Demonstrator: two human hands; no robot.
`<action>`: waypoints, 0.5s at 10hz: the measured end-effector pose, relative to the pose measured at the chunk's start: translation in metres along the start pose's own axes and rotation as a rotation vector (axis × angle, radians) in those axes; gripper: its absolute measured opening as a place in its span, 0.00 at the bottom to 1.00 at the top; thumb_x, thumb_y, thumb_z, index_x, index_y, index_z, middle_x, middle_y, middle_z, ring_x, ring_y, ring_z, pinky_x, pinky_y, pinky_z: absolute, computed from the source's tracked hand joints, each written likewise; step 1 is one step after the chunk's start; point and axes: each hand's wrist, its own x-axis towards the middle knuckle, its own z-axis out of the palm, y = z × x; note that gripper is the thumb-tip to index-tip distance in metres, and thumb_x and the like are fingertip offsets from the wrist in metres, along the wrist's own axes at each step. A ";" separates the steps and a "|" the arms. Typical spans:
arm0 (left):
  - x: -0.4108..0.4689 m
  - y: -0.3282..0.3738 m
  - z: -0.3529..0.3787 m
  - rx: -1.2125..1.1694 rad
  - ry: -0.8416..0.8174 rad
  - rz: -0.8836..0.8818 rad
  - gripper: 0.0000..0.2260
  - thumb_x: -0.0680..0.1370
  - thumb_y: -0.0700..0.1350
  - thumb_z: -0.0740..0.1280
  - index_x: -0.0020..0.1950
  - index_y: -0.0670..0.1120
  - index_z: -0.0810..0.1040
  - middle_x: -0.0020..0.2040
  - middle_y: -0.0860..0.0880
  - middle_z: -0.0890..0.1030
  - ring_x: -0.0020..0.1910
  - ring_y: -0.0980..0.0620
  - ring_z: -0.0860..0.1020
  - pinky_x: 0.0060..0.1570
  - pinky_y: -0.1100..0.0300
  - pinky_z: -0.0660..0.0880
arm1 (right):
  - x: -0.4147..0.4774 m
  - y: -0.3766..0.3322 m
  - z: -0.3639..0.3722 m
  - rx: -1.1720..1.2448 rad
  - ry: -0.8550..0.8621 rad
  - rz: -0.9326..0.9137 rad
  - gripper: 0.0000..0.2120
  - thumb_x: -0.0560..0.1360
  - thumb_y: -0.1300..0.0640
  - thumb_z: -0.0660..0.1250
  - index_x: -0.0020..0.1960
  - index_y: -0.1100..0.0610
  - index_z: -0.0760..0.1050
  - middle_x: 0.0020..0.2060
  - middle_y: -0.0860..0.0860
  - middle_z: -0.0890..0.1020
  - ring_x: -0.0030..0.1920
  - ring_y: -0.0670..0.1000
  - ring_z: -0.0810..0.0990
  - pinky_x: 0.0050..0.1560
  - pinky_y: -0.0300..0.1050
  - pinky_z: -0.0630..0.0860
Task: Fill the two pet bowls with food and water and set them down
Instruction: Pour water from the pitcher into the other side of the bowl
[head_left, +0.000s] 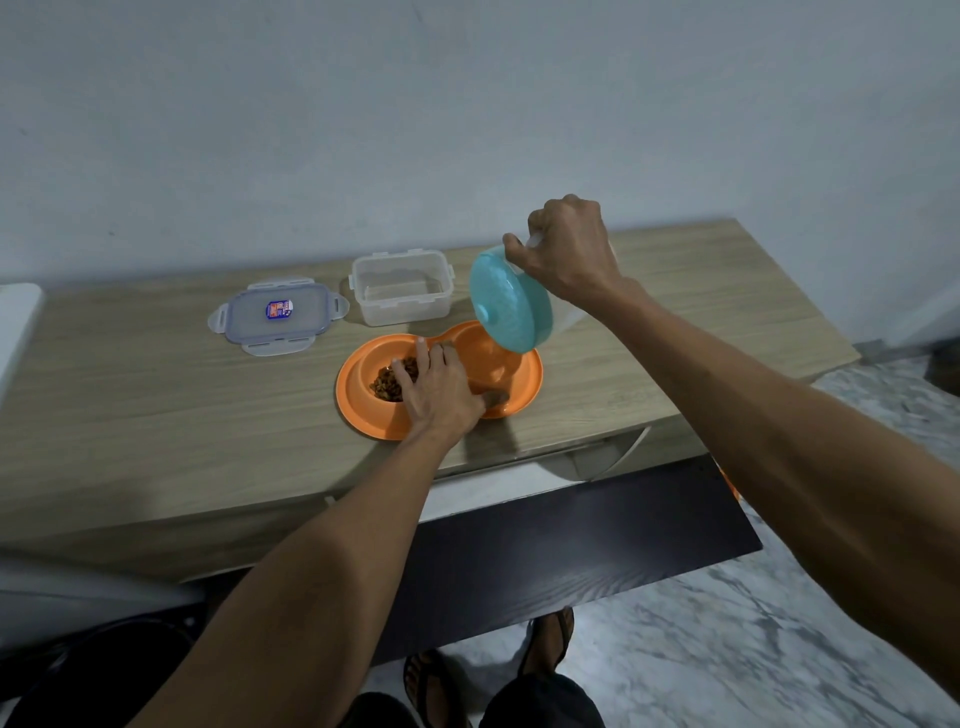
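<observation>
Nearest the camera: sandalled feet (549, 636) on a grey-white marbled floor (727, 649). A dark wood-grain board (571, 545) sits lower than the bench and in front of it. Beyond that is a light wood-grain bench (156, 405), long, running left to right against the wall.

The orange double pet bowl (358, 410) lies flat on the bench, close to its front edge. Its left compartment holds brown kibble (387, 384). The right compartment (488, 358) shows bare orange; cannot tell if there is water in it.

The left hand (441, 392) lies flat on the middle of the bowl, fingers straight and spread, thumb on the near rim of the right compartment, gripping nothing.

The right hand (569, 247) is raised with fingers curled, gripping the teal container (511, 304) by a pale part at its upper edge. The container is round and tipped on its side, its base facing the camera. It hangs over the right compartment, its lower edge just above the bowl's far rim.

Behind the bowl stands a clear plastic tub (402, 288), upright with its lid off. Its lid (278, 317) lies flat just to the left, apart from it, with a blue seal and a sticker in the centre.

At the far left edge is a white object (15, 322), cut off by the frame. Behind everything is a plain pale grey wall (363, 130).
</observation>
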 end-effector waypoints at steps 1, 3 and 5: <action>-0.001 0.000 -0.001 0.001 0.002 0.000 0.51 0.67 0.73 0.66 0.78 0.41 0.57 0.79 0.44 0.59 0.80 0.43 0.48 0.73 0.35 0.42 | 0.000 -0.002 0.000 -0.009 -0.001 -0.018 0.22 0.75 0.48 0.66 0.29 0.63 0.71 0.26 0.58 0.74 0.35 0.58 0.73 0.43 0.44 0.62; 0.000 0.000 0.000 0.001 -0.001 -0.010 0.52 0.66 0.74 0.66 0.78 0.40 0.57 0.79 0.44 0.59 0.80 0.44 0.47 0.73 0.35 0.42 | 0.000 -0.006 -0.001 -0.016 -0.021 -0.034 0.21 0.75 0.49 0.66 0.29 0.60 0.69 0.24 0.52 0.70 0.33 0.54 0.69 0.46 0.44 0.63; -0.001 0.001 0.000 0.006 -0.002 -0.009 0.52 0.66 0.74 0.66 0.78 0.40 0.56 0.79 0.44 0.59 0.80 0.44 0.48 0.73 0.35 0.42 | 0.000 -0.007 -0.001 -0.035 -0.050 -0.041 0.21 0.75 0.49 0.66 0.29 0.59 0.67 0.21 0.47 0.62 0.33 0.54 0.69 0.46 0.44 0.61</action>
